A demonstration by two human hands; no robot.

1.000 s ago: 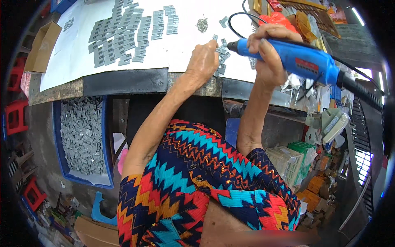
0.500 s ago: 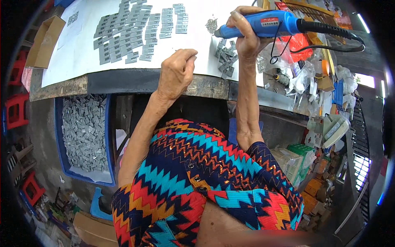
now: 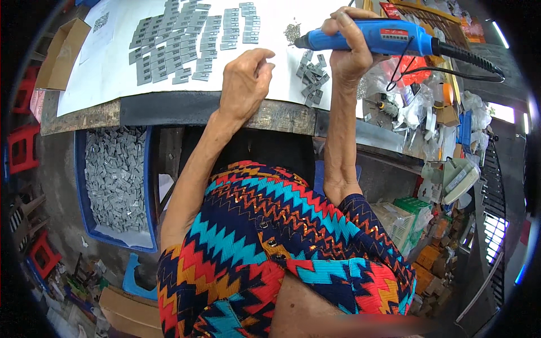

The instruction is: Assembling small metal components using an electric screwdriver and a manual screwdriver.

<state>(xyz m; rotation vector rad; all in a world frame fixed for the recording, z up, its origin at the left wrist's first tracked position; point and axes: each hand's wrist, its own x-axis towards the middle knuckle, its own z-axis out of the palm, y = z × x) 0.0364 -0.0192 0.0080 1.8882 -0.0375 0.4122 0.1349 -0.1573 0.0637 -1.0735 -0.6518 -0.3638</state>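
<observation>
In my right hand is a blue electric screwdriver, held level with fingers wrapped around its body. Its dark nose points left, close to a small heap of tiny metal screws on the white tabletop sheet. Over the near table edge, my left hand is half curled, index finger and thumb a little apart. I see nothing between them; the other fingers are hidden underneath. Between the hands lies a loose pile of grey rectangular pieces. Similar grey pieces lie in rows farther left.
Below the table at left stands a blue bin full of grey pieces. An open cardboard box sits at the table's left end. Plastic bags and tools clutter the right side. The screwdriver's black cable runs off to the right.
My left hand has moved slightly up and right, its index finger and thumb parting a little. The screwdriver and my right hand have shifted slightly right.
</observation>
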